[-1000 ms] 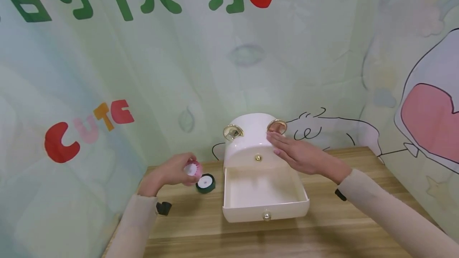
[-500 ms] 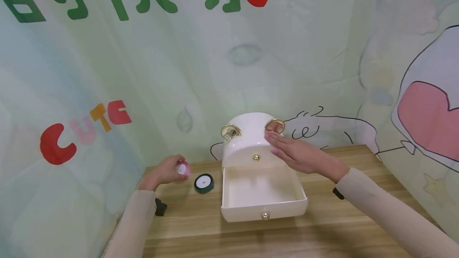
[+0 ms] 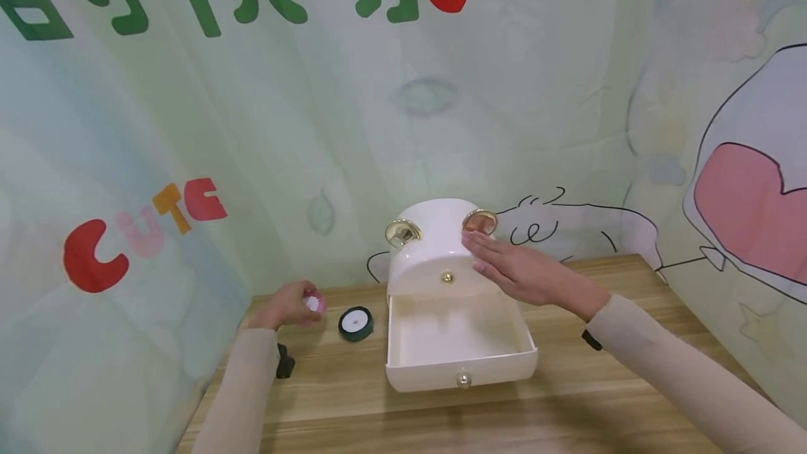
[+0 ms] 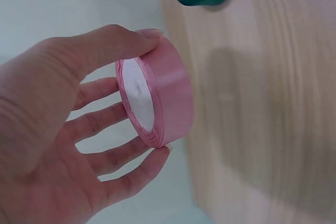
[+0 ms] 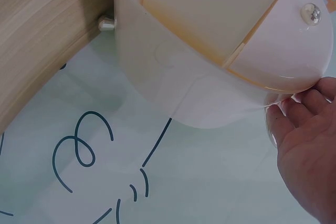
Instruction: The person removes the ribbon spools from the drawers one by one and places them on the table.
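Observation:
In the left wrist view, a roll of pink satin ribbon (image 4: pixel 176 98) with a white core is gripped between the thumb and fingertips of my left hand (image 3: pixel 290 305). The hand holds it over the far left part of the table. Just to its right lies a roll of dark green ribbon (image 3: pixel 356 323). A glossy cream storage box (image 3: pixel 435 223) with two gold-rimmed ears stands in the middle, its lower drawer (image 3: pixel 463 373) pulled out and bare inside. My right hand (image 3: pixel 526 275) rests on the box's upper right front, fingers straight, fingertips by the right ear (image 3: pixel 480 221).
The wooden table (image 3: pixel 340 398) meets a printed cloth backdrop (image 3: pixel 429 139) at its back and left edges. Close behind the box hangs that cloth. The drawer juts toward the front. Dark gadgets are strapped at both wrists.
My left hand has carried the pink ribbon roll left, away from the green one, and lower toward the table. The right hand stays on the box. The head view has shifted slightly.

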Motion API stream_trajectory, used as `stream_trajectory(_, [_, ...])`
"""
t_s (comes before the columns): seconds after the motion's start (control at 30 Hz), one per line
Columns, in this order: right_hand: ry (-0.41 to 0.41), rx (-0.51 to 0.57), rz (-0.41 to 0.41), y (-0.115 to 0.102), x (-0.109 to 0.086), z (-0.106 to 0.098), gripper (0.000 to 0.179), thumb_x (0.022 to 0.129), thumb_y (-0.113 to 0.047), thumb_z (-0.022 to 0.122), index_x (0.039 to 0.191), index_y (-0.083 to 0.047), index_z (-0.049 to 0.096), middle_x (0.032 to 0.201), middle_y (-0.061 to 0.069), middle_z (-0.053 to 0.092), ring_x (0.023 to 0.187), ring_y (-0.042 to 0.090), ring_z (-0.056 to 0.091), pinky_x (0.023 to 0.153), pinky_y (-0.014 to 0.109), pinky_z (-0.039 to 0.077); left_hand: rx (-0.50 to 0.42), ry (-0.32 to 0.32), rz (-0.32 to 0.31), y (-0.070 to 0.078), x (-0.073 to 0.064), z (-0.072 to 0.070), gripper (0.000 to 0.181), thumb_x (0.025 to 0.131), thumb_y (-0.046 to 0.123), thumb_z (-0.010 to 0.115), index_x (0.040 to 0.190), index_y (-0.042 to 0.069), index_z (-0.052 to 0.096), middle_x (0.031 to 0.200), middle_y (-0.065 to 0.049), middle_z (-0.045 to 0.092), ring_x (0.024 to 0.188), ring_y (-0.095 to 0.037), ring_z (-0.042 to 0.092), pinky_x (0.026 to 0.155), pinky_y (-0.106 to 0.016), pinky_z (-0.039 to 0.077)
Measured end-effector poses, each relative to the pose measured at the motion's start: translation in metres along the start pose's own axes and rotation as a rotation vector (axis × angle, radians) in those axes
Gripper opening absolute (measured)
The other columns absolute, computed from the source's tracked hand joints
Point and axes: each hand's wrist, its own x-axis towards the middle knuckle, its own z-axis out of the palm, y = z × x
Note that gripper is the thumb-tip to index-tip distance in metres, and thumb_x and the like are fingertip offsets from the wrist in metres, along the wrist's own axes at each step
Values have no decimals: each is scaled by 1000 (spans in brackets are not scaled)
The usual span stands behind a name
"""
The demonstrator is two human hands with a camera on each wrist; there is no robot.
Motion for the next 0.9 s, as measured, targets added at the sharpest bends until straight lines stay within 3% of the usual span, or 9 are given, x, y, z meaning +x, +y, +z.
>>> stream_trajectory(0.2, [11,-9,-21,0,1,1,58,114,-38,40,165,-13,31,173,5,30,160,29,33,124,55,38,-18,-15,-45,-28,8,19,59,81,18,86,130,-6,63,116,-18,68,103,-31,62,96,-52,56])
stream_trajectory(0.33, [7,-8,-22,0,2,1,59,113,-38,40,165,-13,30,173,5,30,160,29,32,124,54,37,-56,-20,-74,-39,7,27,56,82,14,85,129,-7,62,118,-22,67,104,-35,63,97,-56,55])
stream_trajectory(0.5, [-1,-6,-20,0,2,2,59,114,-38,40,166,-13,29,174,5,28,161,29,31,124,54,37,-51,-17,-101,-40,4,30,62,83,13,83,135,-9,59,128,-27,65,113,-39,62,103,-62,51])
stream_trajectory(0.9, [10,-23,-13,2,1,2,59,113,-40,40,165,-14,30,173,4,29,160,27,32,123,53,39,-25,17,-104,-45,6,39,66,80,11,83,137,-11,57,132,-31,63,119,-45,61,107,-65,48])
